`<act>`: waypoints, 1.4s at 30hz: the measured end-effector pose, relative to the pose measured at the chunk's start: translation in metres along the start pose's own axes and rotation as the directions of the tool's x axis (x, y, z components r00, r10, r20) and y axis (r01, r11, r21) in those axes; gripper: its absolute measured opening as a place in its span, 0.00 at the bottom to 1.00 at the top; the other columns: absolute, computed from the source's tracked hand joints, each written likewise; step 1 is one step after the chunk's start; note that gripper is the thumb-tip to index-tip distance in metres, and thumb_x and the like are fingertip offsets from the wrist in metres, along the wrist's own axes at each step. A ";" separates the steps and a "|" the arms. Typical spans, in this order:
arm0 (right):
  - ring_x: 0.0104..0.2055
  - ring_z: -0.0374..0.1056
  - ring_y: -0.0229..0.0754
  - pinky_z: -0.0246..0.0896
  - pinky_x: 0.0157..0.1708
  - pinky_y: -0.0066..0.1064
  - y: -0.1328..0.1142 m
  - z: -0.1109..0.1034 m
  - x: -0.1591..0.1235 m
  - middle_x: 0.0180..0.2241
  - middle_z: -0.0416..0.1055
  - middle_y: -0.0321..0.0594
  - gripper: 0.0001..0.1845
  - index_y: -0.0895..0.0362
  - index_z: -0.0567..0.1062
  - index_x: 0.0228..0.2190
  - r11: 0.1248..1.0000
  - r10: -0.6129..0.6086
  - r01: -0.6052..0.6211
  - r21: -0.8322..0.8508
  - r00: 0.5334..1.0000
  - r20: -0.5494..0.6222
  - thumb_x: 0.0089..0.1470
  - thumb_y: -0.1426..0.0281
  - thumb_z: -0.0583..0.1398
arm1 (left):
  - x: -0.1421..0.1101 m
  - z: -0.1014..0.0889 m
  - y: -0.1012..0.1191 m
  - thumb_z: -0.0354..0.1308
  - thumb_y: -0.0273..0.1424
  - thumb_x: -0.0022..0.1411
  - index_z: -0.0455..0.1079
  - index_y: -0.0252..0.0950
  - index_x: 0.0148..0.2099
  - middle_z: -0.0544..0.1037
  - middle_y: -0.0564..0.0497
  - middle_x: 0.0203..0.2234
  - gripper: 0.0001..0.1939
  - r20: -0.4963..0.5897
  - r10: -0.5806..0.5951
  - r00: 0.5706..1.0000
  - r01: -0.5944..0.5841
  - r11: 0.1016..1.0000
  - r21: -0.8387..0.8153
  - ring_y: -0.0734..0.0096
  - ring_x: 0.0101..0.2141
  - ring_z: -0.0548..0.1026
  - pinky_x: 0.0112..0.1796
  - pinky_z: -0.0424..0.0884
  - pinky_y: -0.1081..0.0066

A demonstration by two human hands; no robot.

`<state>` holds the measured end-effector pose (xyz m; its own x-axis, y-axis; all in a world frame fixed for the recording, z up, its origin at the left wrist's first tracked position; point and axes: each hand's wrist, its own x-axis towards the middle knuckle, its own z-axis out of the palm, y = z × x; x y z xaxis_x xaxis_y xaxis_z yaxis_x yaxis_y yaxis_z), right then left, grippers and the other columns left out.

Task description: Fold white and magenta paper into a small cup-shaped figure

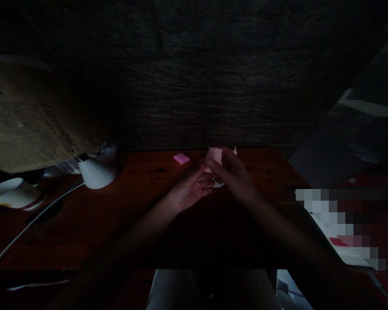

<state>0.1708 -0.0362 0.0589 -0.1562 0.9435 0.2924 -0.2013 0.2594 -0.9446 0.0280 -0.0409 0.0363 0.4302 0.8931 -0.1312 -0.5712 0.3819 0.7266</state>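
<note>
Both hands meet over the far middle of a dark red-brown wooden table (142, 215). My left hand (190, 189) lies palm up with the fingers curled, a ring on one finger. My right hand (233, 174) is closed, its fingertips pinching a small pale pink piece of paper (215, 155) that sticks up above both hands. A bit of white (218, 184) shows under the fingers where the hands touch. A small bright pink folded piece (181, 158) lies on the table just left of the hands, apart from them.
A white desk lamp (97, 172) with a bent arm stands at the left, beside a white bowl-like object (9, 193) and a newspaper (26, 125) leaning on a dark brick wall. White paper (342, 249) lies at the table's right edge. The scene is very dim.
</note>
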 end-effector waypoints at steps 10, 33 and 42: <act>0.24 0.65 0.32 0.57 0.19 0.24 0.001 -0.009 0.001 0.32 0.74 0.33 0.21 0.52 0.72 0.42 0.997 0.043 -0.051 0.059 0.991 0.130 0.49 0.60 0.70 | -0.003 0.003 0.007 0.64 0.47 0.62 0.74 0.34 0.37 0.80 0.50 0.27 0.19 0.069 -0.009 0.998 0.009 1.000 0.002 0.71 0.29 0.79 0.32 0.73 0.73; 0.20 0.59 0.29 0.54 0.19 0.26 0.006 -0.008 0.004 0.31 0.74 0.32 0.22 0.52 0.72 0.40 0.998 0.037 -0.039 0.044 0.998 0.055 0.48 0.56 0.71 | -0.001 0.001 0.009 0.65 0.47 0.60 0.74 0.35 0.40 0.80 0.52 0.30 0.19 -0.091 0.118 0.989 -0.104 0.985 0.140 0.77 0.27 0.75 0.31 0.71 0.76; 0.18 0.56 0.28 0.49 0.17 0.25 0.008 -0.005 0.006 0.27 0.71 0.30 0.21 0.54 0.72 0.35 0.992 0.055 -0.050 0.116 0.998 -0.041 0.46 0.55 0.71 | -0.012 0.004 -0.001 0.69 0.33 0.57 0.77 0.40 0.45 0.80 0.49 0.39 0.13 0.208 0.795 0.570 -0.508 0.142 0.850 0.69 0.36 0.77 0.41 0.73 0.69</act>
<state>0.1731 -0.0274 0.0523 -0.1273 0.9640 0.2336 -0.3044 0.1862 -0.9342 0.0260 -0.0530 0.0396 -0.0638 0.7631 0.6431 0.2948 -0.6012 0.7427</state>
